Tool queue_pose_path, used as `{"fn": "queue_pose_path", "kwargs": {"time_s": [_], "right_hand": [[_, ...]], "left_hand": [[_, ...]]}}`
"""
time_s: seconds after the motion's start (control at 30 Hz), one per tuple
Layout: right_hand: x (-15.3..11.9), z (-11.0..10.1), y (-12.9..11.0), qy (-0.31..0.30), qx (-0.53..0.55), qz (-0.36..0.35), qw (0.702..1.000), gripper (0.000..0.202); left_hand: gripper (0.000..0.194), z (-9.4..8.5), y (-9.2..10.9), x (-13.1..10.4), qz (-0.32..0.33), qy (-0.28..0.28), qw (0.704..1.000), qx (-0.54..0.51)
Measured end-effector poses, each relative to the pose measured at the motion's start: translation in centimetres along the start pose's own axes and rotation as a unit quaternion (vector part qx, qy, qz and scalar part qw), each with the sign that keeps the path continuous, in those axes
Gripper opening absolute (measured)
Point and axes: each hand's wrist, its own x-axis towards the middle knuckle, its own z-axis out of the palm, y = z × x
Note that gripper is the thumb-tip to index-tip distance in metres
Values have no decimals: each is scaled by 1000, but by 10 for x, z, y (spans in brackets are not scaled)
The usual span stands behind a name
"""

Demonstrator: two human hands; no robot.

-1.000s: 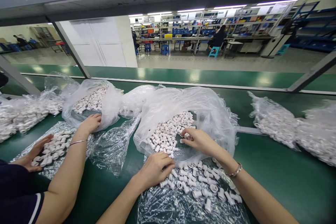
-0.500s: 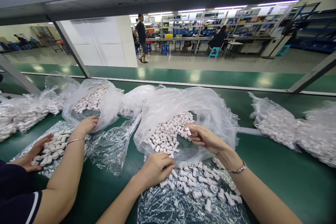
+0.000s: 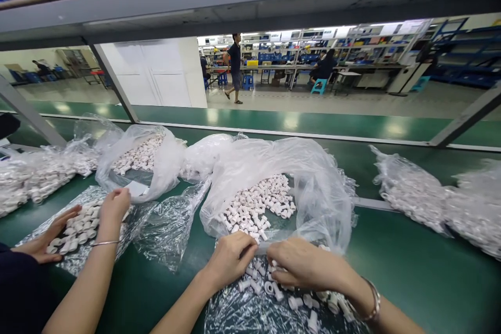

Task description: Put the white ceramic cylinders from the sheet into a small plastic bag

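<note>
1. Currently L hand (image 3: 230, 254) is bent palm-down at the near edge of the big bag (image 3: 323, 193), fingers curled, thumb close to them; can't tell if it pinches the film.
2. R hand (image 3: 303, 263) is just beside it, half closed, fingers bent down over the loose parts (image 3: 295, 302); a bit of white shows under the fingertips, but can't tell whether it's gripped. Bracelet (image 3: 376, 300) on that wrist.
3. Loose parts = short white tube pcs, some T-shaped, spread on a clear crinkly sheet (image 3: 254, 313) in front of the bag, partly hidden by R hand.
4. Bagged parts (image 3: 250, 209): same kind, heaped inside the big bag; its mouth is open & faces the wearer.
5. To the L, a co-worker: one hand (image 3: 58, 232) spread against a white pile (image 3: 84, 224), the other (image 3: 116, 206) w/ fingers bent, near the mouth of a 2nd open bag (image 3: 166, 162), also w/ white parts.
6. Crumpled film (image 3: 164, 240) lies btwn the two workplaces. Filled bags (image 3: 415, 182) at far R, more (image 3: 35, 172) at far L, all on the green table (image 3: 407, 266).
7. Bkgd: person walking (image 3: 235, 62), another seated (image 3: 324, 68) on a blue stool (image 3: 319, 86).
</note>
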Motion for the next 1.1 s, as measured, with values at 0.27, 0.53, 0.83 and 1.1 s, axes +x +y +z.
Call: {"fn": "queue_pose_path", "kwargs": {"time_s": [0.27,0.53,0.83,1.1], "right_hand": [[-6,-8,-4,17,1,-1,1000,13],[9,-14,42,172,110,69,976,21],[33,16,64,158,25,64,985,12],[31,8,74,137,380,90,910,22]], "left_hand": [[15,2,1,0,5,-14,1000,-2],[14,1,2,1,35,-53,998,18],[16,1,0,2,50,-57,996,52],[18,-1,1,1,47,-60,996,48]]}}
